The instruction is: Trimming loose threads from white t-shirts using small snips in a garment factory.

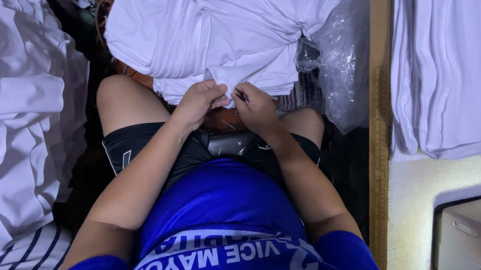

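Left hand (198, 99) pinching white garment's (224, 43) hem; right hand (256, 107) gripping small dark tool (241, 94) beside it, hemmed between fabric heaps (14, 136) and wooden ruler (380, 133).

Head camera looks steeply down, close over the lap.

The white cloth pile (214, 31) is lit brightly from above, close to overexposed. Below it, the lap and floor are left in deep shadow, and detail there is lost. Glare is seen on the plastic bag (341, 63) to its right. Slight softness is noticed toward the edges.
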